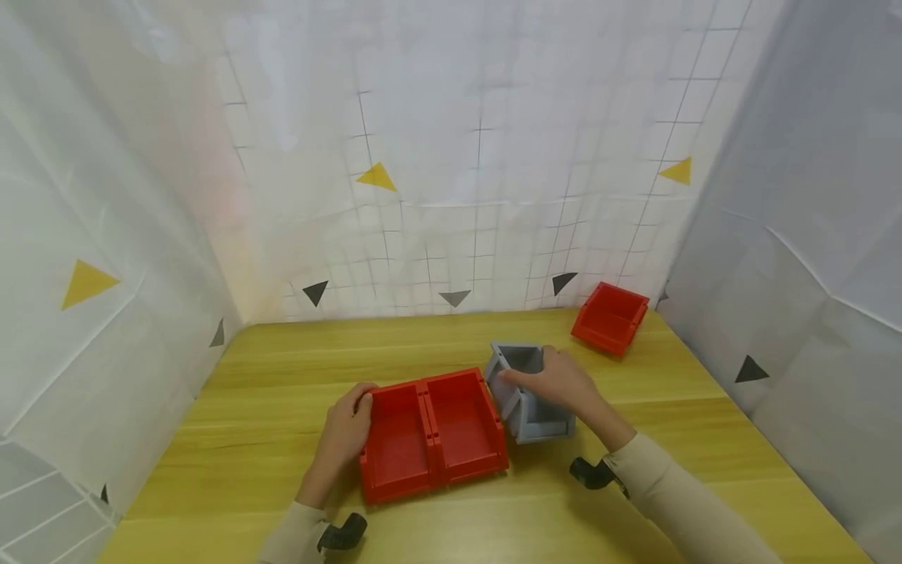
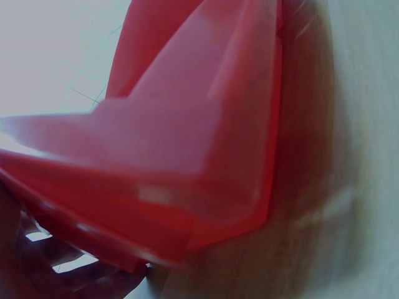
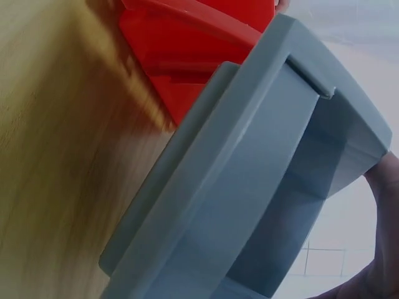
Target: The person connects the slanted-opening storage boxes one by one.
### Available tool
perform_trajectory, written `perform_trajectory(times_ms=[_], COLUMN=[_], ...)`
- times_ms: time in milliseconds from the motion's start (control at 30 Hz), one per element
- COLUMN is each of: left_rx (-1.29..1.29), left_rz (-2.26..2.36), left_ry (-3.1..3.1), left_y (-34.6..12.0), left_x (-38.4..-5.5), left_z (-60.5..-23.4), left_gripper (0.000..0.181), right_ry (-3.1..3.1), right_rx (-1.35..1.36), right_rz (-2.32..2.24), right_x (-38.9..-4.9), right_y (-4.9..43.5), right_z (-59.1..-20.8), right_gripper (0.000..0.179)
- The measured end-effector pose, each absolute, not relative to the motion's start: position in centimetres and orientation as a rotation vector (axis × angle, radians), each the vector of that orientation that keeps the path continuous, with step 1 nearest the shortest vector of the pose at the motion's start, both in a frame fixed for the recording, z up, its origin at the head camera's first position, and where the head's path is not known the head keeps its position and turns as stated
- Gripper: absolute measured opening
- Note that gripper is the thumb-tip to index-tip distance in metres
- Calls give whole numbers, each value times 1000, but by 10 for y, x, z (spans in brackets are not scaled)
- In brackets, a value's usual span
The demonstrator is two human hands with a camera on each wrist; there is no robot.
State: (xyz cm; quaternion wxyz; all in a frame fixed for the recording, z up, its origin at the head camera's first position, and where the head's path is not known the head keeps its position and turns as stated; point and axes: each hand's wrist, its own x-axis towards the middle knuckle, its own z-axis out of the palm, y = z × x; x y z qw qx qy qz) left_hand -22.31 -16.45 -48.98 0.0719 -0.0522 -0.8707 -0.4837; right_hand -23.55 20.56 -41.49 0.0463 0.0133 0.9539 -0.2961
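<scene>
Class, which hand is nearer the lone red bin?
Right: the right hand is in front and slightly left of the lone bin; the left hand is much farther left.

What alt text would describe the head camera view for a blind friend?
A person's left hand holds the left of two adjoining red bins; the right hand grips a gray bin beside them. Another red bin sits farther back on the wooden table, to the right.

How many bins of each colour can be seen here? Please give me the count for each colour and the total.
Red: 3 (left bin of the pair, right bin of the pair, far red bin)
Grey: 1 (grey bin)
Total: 4
</scene>
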Motion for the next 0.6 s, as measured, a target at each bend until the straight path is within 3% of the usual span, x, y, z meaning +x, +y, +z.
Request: perform_trajectory(times_ms=[600], left_rx=[-115], left_rz=[-1475], left_ry=[-2641], left_y=[-162], left_x=[-224], left_z=[-491], left_gripper=[30], right_ry=[2943], right_rx=[53], right_rz=[-861], right_x=[-231], right_y=[204], right_z=[-427], right_gripper=[114])
